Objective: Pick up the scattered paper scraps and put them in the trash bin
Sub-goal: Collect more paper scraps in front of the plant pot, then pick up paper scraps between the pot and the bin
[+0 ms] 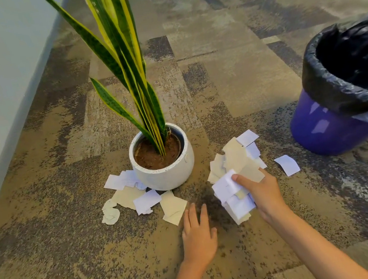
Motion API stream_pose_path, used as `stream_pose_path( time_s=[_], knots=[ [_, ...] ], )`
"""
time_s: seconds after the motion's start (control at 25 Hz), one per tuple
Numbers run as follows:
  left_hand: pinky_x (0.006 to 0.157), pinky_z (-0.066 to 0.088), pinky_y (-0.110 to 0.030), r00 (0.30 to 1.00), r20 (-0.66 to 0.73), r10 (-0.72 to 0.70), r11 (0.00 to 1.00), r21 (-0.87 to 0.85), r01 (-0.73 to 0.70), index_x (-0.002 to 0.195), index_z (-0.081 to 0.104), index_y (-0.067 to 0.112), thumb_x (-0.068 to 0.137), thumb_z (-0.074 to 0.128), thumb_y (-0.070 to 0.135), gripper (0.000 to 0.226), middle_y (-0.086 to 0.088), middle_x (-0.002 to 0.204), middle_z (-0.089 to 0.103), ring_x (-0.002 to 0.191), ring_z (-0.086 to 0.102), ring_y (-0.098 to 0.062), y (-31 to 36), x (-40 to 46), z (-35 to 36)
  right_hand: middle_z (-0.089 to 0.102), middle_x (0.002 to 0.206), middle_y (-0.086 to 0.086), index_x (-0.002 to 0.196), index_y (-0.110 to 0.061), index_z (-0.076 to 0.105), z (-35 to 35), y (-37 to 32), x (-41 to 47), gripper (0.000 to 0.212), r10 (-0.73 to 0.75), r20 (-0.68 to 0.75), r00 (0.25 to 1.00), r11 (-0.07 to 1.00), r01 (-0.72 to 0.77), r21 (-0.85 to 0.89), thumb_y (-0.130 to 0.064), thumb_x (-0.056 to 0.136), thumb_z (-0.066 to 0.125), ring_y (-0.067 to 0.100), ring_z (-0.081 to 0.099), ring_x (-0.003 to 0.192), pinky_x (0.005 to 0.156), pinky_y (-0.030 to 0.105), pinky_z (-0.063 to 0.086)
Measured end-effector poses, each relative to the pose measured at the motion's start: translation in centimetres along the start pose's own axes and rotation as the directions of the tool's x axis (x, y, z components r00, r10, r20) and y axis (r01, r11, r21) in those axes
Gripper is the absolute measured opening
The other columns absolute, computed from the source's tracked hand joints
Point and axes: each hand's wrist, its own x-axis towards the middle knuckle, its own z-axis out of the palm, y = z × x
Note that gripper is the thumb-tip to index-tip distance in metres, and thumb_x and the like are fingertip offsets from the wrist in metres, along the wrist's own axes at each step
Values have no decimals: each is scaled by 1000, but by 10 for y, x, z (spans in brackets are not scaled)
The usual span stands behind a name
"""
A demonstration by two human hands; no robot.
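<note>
White and beige paper scraps litter carpet floor around white plant pot. Our right hand grips scrap wad; left hand flat, fingers spread. Purple black-lined trash bin stands right.

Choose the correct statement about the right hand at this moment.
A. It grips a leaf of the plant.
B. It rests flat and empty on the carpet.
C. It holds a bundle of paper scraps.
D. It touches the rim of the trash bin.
C: the right hand is closed on a bundle of paper scraps just above the carpet, well apart from the trash bin.
</note>
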Motion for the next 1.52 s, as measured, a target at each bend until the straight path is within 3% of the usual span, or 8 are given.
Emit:
stream_pose_path(
  time_s=[0.16, 0.48, 0.68, 1.0, 1.12, 1.32, 1.4, 1.52],
  knots=[
    [115, 18, -56, 963, 265, -39, 968, 247, -29, 151, -4, 33, 94, 50, 39, 79, -5, 160, -18, 147, -11, -32, 19, 20, 8, 72, 90, -13, 90, -33, 65, -34, -81, 5, 23, -201, -23, 979, 979, 200, -51, -16, 78, 76, 9, 69, 83, 68, 31, 55],
    [117, 24, -51, 932, 357, -58, 932, 355, -77, 150, -8, 35, 92, 50, 47, 83, -3, 160, -20, 148, -6, -33, 25, 33, -1, 72, 105, 2, 110, -17, 65, -110, -288, 45, 36, -637, -210, 742, 771, 609, -188, -15, 76, 76, 16, 69, 93, 74, 31, 57],
    [118, 23, -47, 935, 353, -48, 936, 342, -81, 150, -9, 36, 92, 49, 49, 83, -2, 160, -16, 148, -3, -33, 35, 31, -8, 65, 121, 14, 122, -7, 60, -158, -310, 96, 47, -626, -289, 724, 694, 349, -630, -13, 78, 75, 28, 62, 106, 82, 37, 50],
    [117, 24, -51, 930, 366, -33, 953, 292, -81, 150, -5, 39, 92, 52, 45, 81, -1, 160, -17, 148, -4, -33, 30, 35, -10, 46, 137, 20, 140, -8, 35, -161, -279, 120, 66, -323, -390, 862, 632, -110, -767, -10, 84, 70, 38, 47, 122, 96, 46, 45],
    [115, 29, -49, 937, 348, -5, 953, 287, -101, 150, -1, 39, 91, 54, 44, 81, -2, 160, -16, 147, -3, -34, 27, 35, -9, 59, 125, 14, 126, -11, 51, -140, -275, 107, 42, -637, -339, 692, 507, 45, -861, -7, 86, 60, 36, 50, 119, 96, 48, 46],
    [106, 40, -44, 958, 285, 23, 929, 348, -126, 150, 5, 38, 87, 57, 51, 83, -2, 161, -6, 144, 8, -33, 22, 37, -10, 64, 95, 12, 97, -5, 62, -77, -225, 72, 20, -977, 175, 125, -96, 473, -876, -3, 81, 50, 33, 56, 90, 81, 37, 38],
    [107, 35, -49, 959, 283, 21, 925, 359, -126, 149, 6, 39, 85, 58, 53, 85, -2, 160, -5, 144, 10, -34, 22, 38, -11, 64, 93, 12, 94, -4, 64, -52, -182, 66, 22, -943, 291, 159, -152, 573, -805, 1, 77, 51, 34, 57, 85, 78, 35, 36],
    [107, 36, -50, 954, 298, 23, 919, 370, -138, 149, 5, 39, 81, 63, 52, 90, -2, 161, -5, 144, 8, -36, 18, 38, -13, 64, 94, 8, 96, -7, 65, -30, -95, 62, 20, -819, 399, 413, -45, 646, -762, 0, 82, 53, 29, 55, 87, 72, 32, 41]
  ],
)
